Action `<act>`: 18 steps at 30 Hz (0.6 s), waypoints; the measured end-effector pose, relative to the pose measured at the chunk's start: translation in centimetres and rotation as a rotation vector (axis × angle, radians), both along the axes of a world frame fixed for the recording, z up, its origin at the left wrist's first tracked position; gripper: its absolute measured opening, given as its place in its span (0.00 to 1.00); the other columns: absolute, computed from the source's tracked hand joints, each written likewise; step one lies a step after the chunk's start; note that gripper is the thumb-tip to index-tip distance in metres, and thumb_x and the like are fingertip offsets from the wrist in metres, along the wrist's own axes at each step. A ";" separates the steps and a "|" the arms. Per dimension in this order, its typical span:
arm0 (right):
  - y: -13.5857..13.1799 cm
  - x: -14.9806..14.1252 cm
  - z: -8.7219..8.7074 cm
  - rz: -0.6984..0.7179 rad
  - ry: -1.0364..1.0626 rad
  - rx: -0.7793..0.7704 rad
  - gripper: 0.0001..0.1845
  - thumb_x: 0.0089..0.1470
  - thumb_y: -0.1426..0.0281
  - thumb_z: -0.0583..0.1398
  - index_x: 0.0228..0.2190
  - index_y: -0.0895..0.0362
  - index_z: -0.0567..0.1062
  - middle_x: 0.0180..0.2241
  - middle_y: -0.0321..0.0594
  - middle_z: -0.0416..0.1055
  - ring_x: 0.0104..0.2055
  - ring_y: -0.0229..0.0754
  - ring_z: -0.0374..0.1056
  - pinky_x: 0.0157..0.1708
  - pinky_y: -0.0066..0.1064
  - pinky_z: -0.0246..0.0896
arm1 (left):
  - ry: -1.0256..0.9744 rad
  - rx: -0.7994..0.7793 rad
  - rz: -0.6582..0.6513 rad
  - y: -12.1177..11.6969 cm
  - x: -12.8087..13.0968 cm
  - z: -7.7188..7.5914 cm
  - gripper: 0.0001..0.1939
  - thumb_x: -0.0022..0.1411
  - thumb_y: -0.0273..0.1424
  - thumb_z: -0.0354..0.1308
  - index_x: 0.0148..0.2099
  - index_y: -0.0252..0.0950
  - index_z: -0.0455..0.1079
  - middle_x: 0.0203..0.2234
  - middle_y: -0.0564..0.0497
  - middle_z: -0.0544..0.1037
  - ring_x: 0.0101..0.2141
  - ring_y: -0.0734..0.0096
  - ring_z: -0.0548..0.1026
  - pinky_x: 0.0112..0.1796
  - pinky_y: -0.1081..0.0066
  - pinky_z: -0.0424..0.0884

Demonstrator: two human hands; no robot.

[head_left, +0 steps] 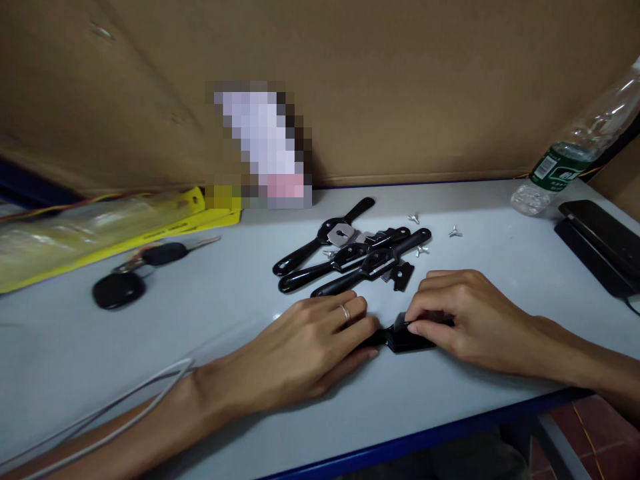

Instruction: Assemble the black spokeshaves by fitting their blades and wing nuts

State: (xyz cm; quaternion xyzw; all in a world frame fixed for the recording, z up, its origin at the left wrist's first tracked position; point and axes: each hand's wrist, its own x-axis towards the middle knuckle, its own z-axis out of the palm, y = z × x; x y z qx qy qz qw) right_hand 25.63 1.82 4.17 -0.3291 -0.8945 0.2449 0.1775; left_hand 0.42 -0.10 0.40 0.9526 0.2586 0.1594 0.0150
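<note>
A black spokeshave body (411,343) lies on the table near its front edge. My left hand (325,337), with a ring on one finger, is closed around its left handle. My right hand (463,317) pinches a thin flat plate (401,322) at the top of the body; whether this is the blade or the cap I cannot tell. The right end of the spokeshave is hidden behind my right fingers. Just beyond my hands lie more black spokeshaves (350,257), a silver blade (341,234), a black cap plate (401,275) and several wing screws (455,231).
To the left are keys with a black fob (119,289) and a yellow-edged plastic package (120,230). A plastic bottle (560,167) and a black phone-like device (603,237) stand at the right. Cardboard (400,87) walls the back. A white cable (125,407) crosses my left forearm.
</note>
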 end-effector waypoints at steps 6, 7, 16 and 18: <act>2.7 2.2 1.8 -0.331 0.220 0.253 0.06 0.57 0.74 0.65 0.28 0.53 0.79 0.28 0.33 0.79 0.28 0.38 0.71 0.28 0.31 0.62 | -0.009 0.012 0.002 -0.1 0.0 0.0 0.11 0.75 0.31 0.48 0.48 0.34 0.70 0.34 0.48 0.75 0.31 0.65 0.73 0.29 0.67 0.70; 3.2 2.7 2.1 -0.411 0.239 0.322 0.07 0.56 0.73 0.66 0.27 0.53 0.78 0.27 0.33 0.78 0.27 0.38 0.70 0.27 0.32 0.61 | -0.012 0.011 0.002 -0.1 0.0 0.0 0.11 0.75 0.31 0.48 0.48 0.34 0.70 0.34 0.48 0.75 0.31 0.66 0.73 0.29 0.68 0.70; 4.8 3.4 1.5 -0.446 0.150 0.491 0.12 0.56 0.75 0.62 0.22 0.52 0.72 0.22 0.34 0.71 0.24 0.41 0.65 0.26 0.35 0.56 | -0.014 0.018 -0.009 0.0 0.2 0.2 0.11 0.75 0.31 0.48 0.48 0.34 0.71 0.34 0.48 0.75 0.31 0.66 0.74 0.29 0.66 0.72; 5.1 3.5 1.2 -0.437 0.117 0.503 0.12 0.56 0.75 0.61 0.22 0.52 0.73 0.23 0.35 0.72 0.25 0.41 0.66 0.26 0.35 0.56 | -0.023 0.011 -0.005 0.0 0.2 0.2 0.10 0.75 0.31 0.49 0.48 0.34 0.71 0.34 0.49 0.75 0.32 0.66 0.75 0.30 0.67 0.72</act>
